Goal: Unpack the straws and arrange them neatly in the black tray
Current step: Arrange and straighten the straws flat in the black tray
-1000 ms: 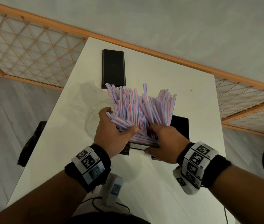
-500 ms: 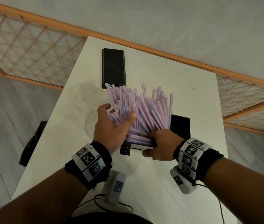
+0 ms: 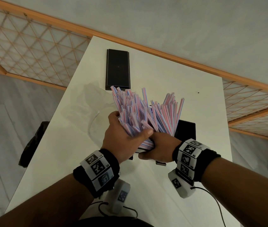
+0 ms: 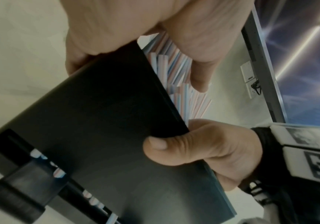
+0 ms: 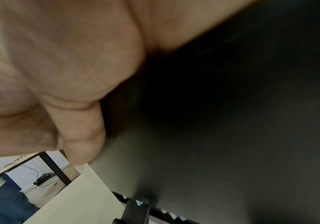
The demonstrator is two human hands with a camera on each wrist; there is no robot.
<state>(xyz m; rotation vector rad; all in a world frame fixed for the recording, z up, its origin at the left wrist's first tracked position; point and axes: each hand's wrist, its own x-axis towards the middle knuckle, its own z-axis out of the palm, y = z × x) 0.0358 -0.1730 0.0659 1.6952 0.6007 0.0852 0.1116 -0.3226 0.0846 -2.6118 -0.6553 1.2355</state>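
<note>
A thick bundle of pink, blue and white striped plastic straws (image 3: 148,118) is grasped by the left hand (image 3: 123,143), thumb curled over its front and fingers wrapped behind. The near end of the black rectangular tray (image 4: 105,136) is gripped by the right hand (image 3: 161,148), thumb pressed on its dark wall. The straws fan upward and away toward the far edge of the white table (image 3: 187,99), standing in the tray near the table's middle.

Looking like an office or lab room, a plain white rectangular desk (image 3: 187,99) standing on grey wood-look flooring (image 3: 7,120), orange wooden-framed mesh barrier panels (image 3: 31,51) running around it, a white wall socket (image 4: 250,78) showing beside a large metal-framed screen (image 4: 266,68).
</note>
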